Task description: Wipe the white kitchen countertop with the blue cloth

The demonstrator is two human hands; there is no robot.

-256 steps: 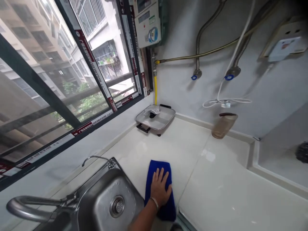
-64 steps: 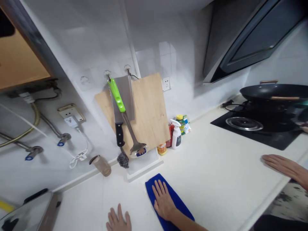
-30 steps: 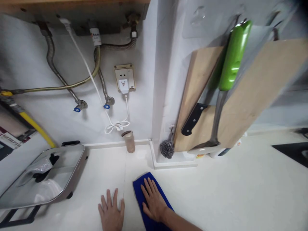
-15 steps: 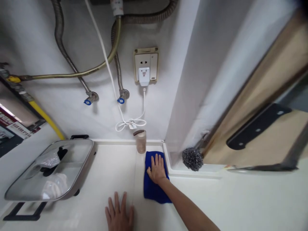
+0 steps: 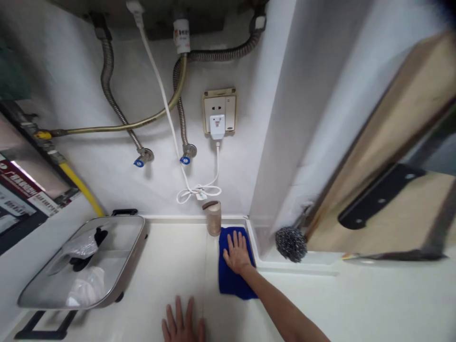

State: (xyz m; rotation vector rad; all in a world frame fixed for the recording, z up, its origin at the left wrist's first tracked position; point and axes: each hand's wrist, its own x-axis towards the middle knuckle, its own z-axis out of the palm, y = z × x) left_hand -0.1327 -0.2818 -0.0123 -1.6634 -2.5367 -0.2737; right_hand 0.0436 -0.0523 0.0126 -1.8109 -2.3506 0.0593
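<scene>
A blue cloth (image 5: 228,280) lies flat on the white countertop (image 5: 167,266), tucked into the corner by the wall. My right hand (image 5: 237,254) rests on it palm down, fingers spread, pressing on its upper part without gripping. Lower in view, my left hand (image 5: 181,325) is spread out over the countertop with nothing in it; its wrist is cut off by the frame edge. Just behind the cloth, against the wall, stands a small translucent brownish cup (image 5: 214,221) with a dark rim.
An electric pan (image 5: 121,275) with a glass lid sits at left. To the right are a steel scrubber (image 5: 291,243), a wooden board (image 5: 399,209) and a black-handled knife (image 5: 377,197). A plugged-in cord (image 5: 199,191) hangs above the cup, below valves (image 5: 187,154) and hoses.
The whole view has shifted, so everything appears a little lower and farther right. Both hands keep about the same places, the right one still flat on the cloth.
</scene>
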